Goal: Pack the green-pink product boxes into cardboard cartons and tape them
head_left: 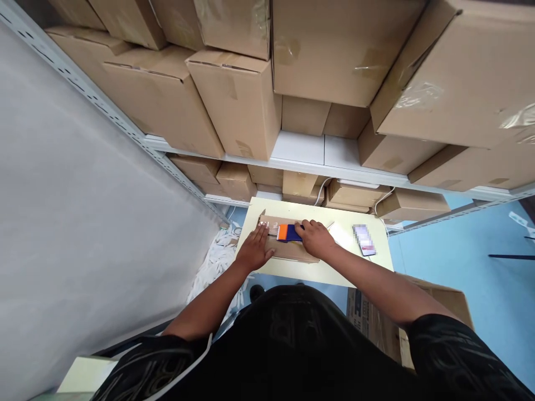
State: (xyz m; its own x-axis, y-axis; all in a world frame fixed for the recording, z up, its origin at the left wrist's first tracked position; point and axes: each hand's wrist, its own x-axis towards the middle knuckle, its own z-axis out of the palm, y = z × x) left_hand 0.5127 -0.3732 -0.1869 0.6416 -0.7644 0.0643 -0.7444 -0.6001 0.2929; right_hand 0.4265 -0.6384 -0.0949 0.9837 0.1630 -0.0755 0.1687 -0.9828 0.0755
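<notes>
A flat cardboard box (288, 252) lies on the pale yellow table (321, 274), with a strip of clear tape (272, 225) at its left end. My left hand (254, 249) rests flat on that end, fingers stretched over the tape and thumb out to the side. In my right hand (314, 238) is a blue and orange tape dispenser (289, 233), held low against the middle of the box top. My right fingers wrap round its blue part, and the orange end points toward my left hand.
A phone (364, 239) lies on the table's right side. Behind, shelves (301, 146) carry many cardboard boxes (234, 100). White scraps (217, 259) cover the floor at left, beside a grey wall (100, 195). An open carton (443, 295) stands at lower right.
</notes>
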